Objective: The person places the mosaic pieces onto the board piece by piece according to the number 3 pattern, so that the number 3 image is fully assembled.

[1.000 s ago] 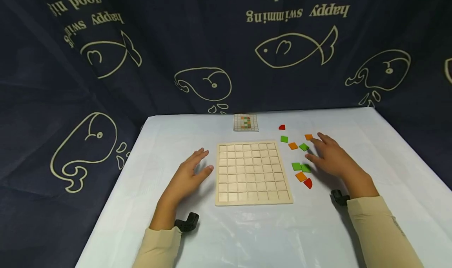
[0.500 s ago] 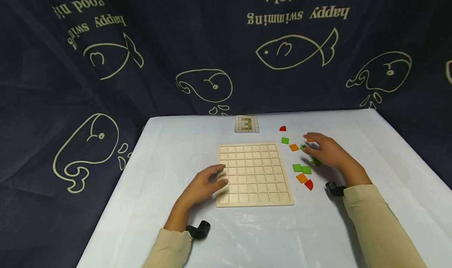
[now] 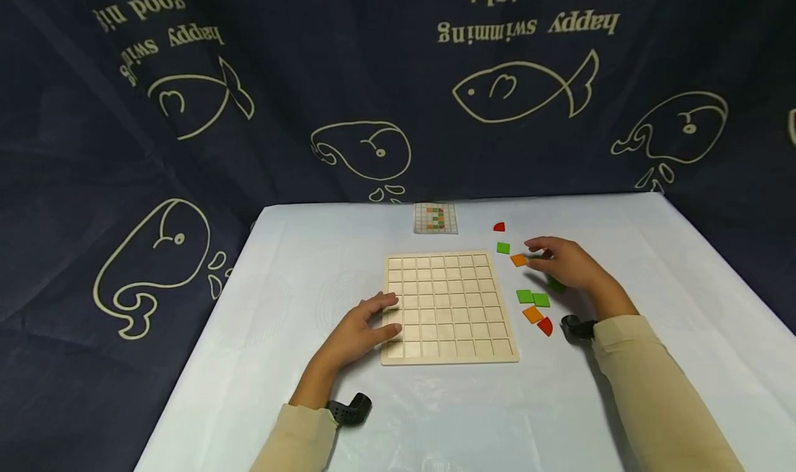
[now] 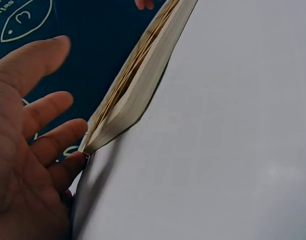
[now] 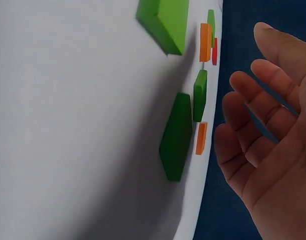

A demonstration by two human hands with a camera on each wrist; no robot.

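Note:
My left hand (image 3: 359,330) reaches over the left edge of a pale wooden grid board (image 3: 444,309), thumb and fingers spread apart. In the left wrist view its fingers (image 4: 63,137) overlap the board's corner (image 4: 118,117) and hold nothing. To the right of the board, my right hand (image 3: 569,263) hovers above scattered tiles, its fingertips close to an orange square tile (image 3: 518,260). From the right wrist its palm (image 5: 282,185) shows bare, fingers loosely bent. A green tile (image 3: 556,285) lies partly hidden beneath that hand.
Behind the board lies a small pattern card (image 3: 435,218). A red quarter-circle (image 3: 499,227) and a green square (image 3: 503,248) lie at the back right. Nearer are two green squares (image 3: 525,296), an orange one (image 3: 533,314) and another red quarter-circle (image 3: 544,326). A dark printed curtain (image 3: 280,161) hangs behind.
My left hand has moved right, from beside the board to over its left edge. The right hand has shifted left across the tiles. The board has stayed in place.

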